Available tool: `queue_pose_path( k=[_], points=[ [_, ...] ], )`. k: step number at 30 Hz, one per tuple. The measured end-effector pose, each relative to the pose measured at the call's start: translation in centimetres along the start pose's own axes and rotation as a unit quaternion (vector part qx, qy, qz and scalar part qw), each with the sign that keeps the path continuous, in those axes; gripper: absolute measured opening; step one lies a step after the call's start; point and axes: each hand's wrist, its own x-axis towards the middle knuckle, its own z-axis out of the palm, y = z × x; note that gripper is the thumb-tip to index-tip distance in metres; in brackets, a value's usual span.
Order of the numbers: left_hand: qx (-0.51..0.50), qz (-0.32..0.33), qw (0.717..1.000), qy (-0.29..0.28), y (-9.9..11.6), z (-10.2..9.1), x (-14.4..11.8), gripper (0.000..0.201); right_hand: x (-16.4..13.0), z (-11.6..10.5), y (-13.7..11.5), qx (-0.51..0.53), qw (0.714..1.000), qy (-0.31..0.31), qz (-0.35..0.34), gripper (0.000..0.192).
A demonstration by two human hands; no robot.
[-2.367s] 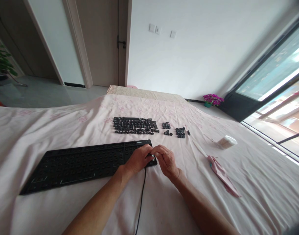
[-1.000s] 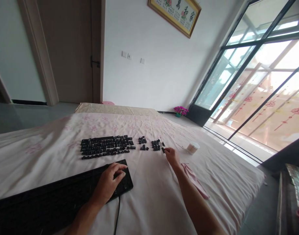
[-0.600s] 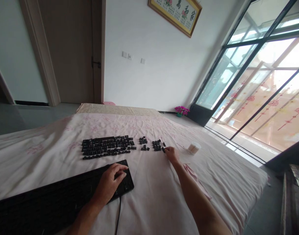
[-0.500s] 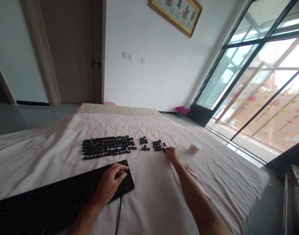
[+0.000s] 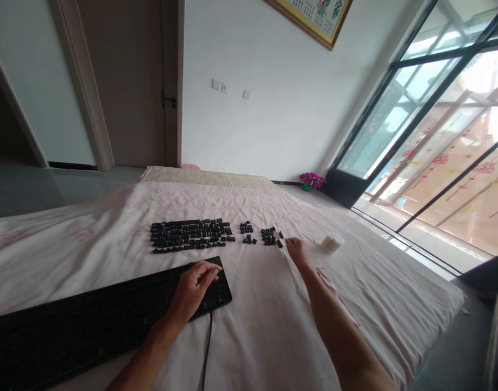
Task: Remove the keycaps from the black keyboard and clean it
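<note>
A black keyboard (image 5: 89,320) with its keycaps off lies on a bed covered by a pale pink sheet (image 5: 273,326). My left hand (image 5: 195,289) rests flat on the keyboard's right end, fingers spread. Beyond it, loose black keycaps (image 5: 189,234) lie in rows, with two smaller groups (image 5: 268,235) to their right. My right hand (image 5: 299,250) is stretched out just right of the last small group, next to a single keycap (image 5: 279,244). I cannot make out whether its fingers hold anything.
A round tub of cotton swabs (image 5: 331,241) stands right of my right hand. A pink cloth (image 5: 334,293) lies under my right forearm. The keyboard's cable (image 5: 206,347) runs toward me. The bed's edge drops at the right, by tall windows. A flower pot (image 5: 310,181) stands on the floor.
My right hand left the keyboard's right end and reached out to the small keycap group, then drew slightly right of it. My left hand stayed on the keyboard. The view tilted.
</note>
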Motion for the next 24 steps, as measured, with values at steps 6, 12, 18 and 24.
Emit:
queue_pose_path(
  k=[6, 12, 18, 24],
  points=[
    [-0.038, -0.021, 0.993, 0.105, 1.0, -0.7, -0.1, 0.026, -3.4, 0.6, -4.8, 0.094, 0.987, -0.088, -0.101, 0.061],
    [0.002, -0.033, 0.997, 0.067, 1.8, -2.2, -0.6, 0.024, -9.7, 0.3, -11.7, 0.129, 0.946, -0.178, -0.239, 0.047],
    [0.054, -0.027, 0.997, 0.041, 1.6, -3.8, -2.1, 0.021, -13.4, 1.6, -14.8, 0.296, 0.876, -0.322, -0.202, 0.026],
    [0.066, -0.038, 0.996, 0.044, 0.9, -4.4, -2.4, 0.021, -16.3, 3.3, -15.4, 0.33, 0.87, -0.338, -0.142, 0.02]
  ],
)
